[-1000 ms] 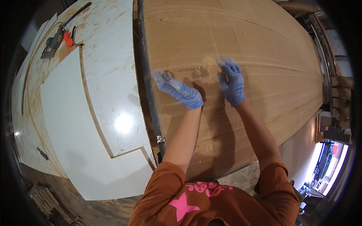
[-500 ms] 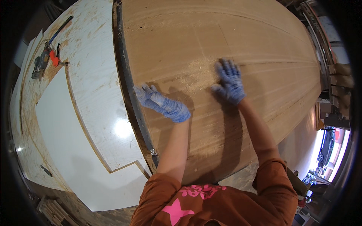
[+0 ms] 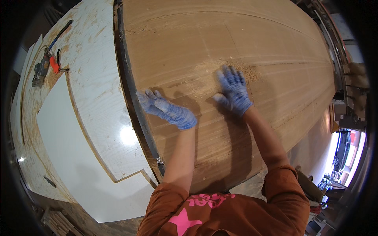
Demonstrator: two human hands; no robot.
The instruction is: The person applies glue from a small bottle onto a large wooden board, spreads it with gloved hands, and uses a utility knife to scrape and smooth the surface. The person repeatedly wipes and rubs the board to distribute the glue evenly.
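Observation:
A wide brown wooden board (image 3: 197,35) lies before me with a patch of pale sawdust (image 3: 246,71) near its middle. My right hand (image 3: 233,88), in a blue-and-white knit glove dusted at the fingers, is flat with fingers spread, low over or touching the board beside the sawdust. My left hand (image 3: 167,110), gloved the same way, is by the board's left edge. Its fingers stretch out toward the dark edge strip (image 3: 132,84), and nothing shows in it. Whether its palm touches the board I cannot tell.
Left of the board spreads a white, dust-streaked sheet surface (image 3: 92,47) with a cut white panel (image 3: 75,137) on it. A power tool (image 3: 41,69) with an orange part and a small dark tool (image 3: 49,181) lie there. A metal fitting (image 3: 160,161) sits on the edge strip.
My right hand has shifted slightly left and toward me, while the sawdust now shows beyond and right of its fingers. My left hand has barely moved.

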